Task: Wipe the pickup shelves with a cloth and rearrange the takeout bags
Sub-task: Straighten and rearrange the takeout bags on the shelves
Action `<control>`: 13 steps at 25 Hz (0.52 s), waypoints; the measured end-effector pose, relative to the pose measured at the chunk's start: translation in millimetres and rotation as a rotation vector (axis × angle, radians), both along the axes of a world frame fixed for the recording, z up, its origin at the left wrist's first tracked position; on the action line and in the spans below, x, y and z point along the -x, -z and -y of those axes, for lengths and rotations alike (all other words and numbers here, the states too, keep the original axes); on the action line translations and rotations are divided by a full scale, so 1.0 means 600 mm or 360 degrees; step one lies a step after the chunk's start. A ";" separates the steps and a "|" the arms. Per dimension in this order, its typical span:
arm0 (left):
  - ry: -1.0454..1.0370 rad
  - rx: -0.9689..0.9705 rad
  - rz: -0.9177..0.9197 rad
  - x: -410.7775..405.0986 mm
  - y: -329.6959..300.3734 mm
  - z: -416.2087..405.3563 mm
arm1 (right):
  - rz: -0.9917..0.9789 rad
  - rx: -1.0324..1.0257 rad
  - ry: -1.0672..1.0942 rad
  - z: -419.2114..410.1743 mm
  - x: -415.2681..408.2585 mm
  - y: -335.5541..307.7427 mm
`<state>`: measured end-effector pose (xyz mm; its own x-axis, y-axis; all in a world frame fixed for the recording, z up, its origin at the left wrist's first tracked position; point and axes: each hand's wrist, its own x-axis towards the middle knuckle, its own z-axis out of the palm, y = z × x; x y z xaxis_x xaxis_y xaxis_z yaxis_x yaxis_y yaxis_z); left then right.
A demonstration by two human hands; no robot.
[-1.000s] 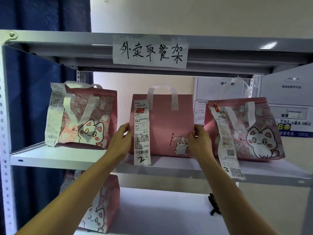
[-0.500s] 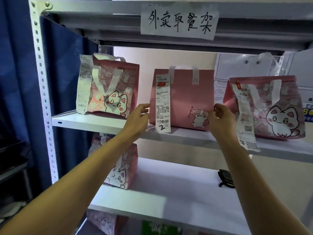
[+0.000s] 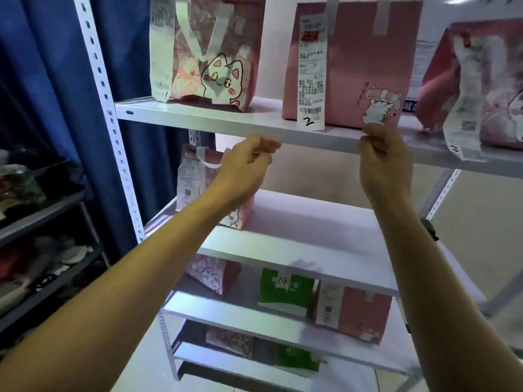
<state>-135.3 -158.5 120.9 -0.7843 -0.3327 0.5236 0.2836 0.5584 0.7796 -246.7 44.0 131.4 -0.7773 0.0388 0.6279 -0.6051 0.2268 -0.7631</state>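
**Hands off the middle bag, hovering at the shelf edge**

Hanging just in front of the top shelf [image 3: 226,124], both hands empty. Left hand [image 3: 249,165] loosely curled, fingers folded in, gripping nothing. Right hand [image 3: 382,162] likewise half-closed, fingertips [image 3: 370,134] right at the shelf's front lip, just below the plain pink bag [image 3: 351,58]; touching the lip or not, impossible to tell. No cloth anywhere in view.

Standing on that top shelf: a cat-print bag [image 3: 218,52] at left, the plain pink bag in the middle, a third bag [image 3: 481,80] at right, partly cut off by the frame. More bags sitting on the lower shelves, among them a pink one [image 3: 198,182] at the left of the second shelf and a green one [image 3: 285,290] on the third.

Possibly going wrong from here:
- Snagging the long receipt [image 3: 311,72] dangling over the shelf edge, since the right hand is close beside it; tearing or pulling it loose would be losing the order number.
- Dragging the right-hand bag forward by its slip [image 3: 464,103], which is hanging well past the lip.
- Wiping with nothing in hand, the cloth still needing fetching, judging by the empty hands.

Legible writing: a handwritten "2" at the foot of the middle receipt, a "3" on the right-hand slip, "14" on a tag [image 3: 282,280] above the green bag. Printed text, barcodes and QR codes on the receipts too blurred for reading.
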 end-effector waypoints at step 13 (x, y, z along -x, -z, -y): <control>-0.0159 -0.0136 0.0293 -0.007 0.185 0.107 | 0.0353 -0.0067 -0.0449 0.167 0.018 0.216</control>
